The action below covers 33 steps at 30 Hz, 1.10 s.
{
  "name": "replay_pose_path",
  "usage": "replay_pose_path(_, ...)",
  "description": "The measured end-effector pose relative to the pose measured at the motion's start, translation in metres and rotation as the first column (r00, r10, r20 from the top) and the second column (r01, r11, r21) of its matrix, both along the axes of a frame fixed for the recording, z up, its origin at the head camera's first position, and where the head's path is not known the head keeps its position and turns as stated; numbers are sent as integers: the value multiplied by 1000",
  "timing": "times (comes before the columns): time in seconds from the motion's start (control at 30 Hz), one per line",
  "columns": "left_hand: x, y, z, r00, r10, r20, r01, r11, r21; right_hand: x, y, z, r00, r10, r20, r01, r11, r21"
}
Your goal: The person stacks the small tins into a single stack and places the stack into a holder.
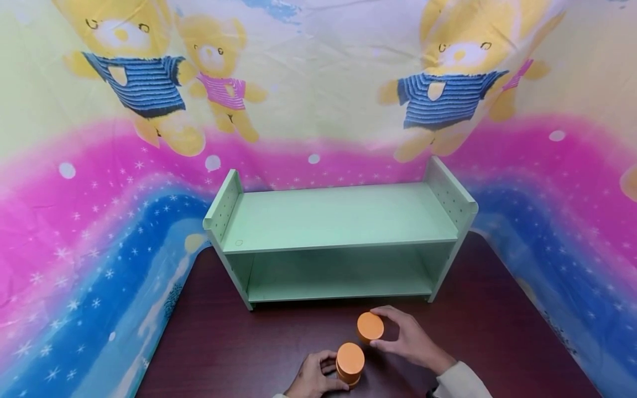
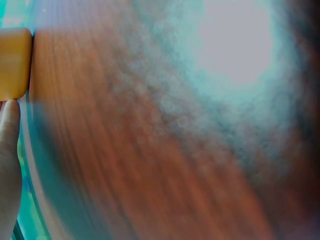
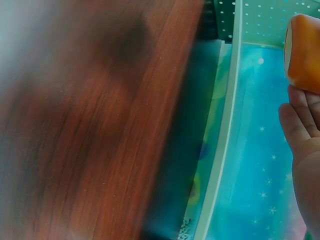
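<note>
Two orange round containers with flat tops are on the near side of the table. My left hand [image 1: 313, 376] curls round the nearer container [image 1: 350, 358], thumb at its front and fingers at its left side. A second orange rim shows under its top. Just beyond and to the right, my right hand [image 1: 413, 341] pinches the other orange container [image 1: 370, 326] between thumb and fingers. At the left wrist view's edge, a finger [image 2: 10, 125] meets an orange side wall [image 2: 14, 64]. The right wrist view shows fingers under an orange container [image 3: 304, 52] with a paler flat end.
A pale green two-tier shelf [image 1: 338, 218] with raised, perforated side panels stands behind the hands. It sits on a dark red-brown wooden table [image 1: 199, 342]. Cloth printed with bears and snowflakes [image 1: 313, 99] hangs round the table's back and sides.
</note>
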<state>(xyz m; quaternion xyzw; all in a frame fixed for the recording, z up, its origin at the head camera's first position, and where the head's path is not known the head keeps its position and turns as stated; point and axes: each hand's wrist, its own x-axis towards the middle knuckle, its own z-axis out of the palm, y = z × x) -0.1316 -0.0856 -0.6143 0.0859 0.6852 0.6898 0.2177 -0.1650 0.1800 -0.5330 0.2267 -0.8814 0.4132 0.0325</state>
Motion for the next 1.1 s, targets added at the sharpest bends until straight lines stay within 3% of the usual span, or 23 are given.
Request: replay_pose_path(1.1, 0, 1, -1, 1000, 9, -22, -10, 1000, -14, 5, -4, 17, 990, 136, -20, -137, 988, -64)
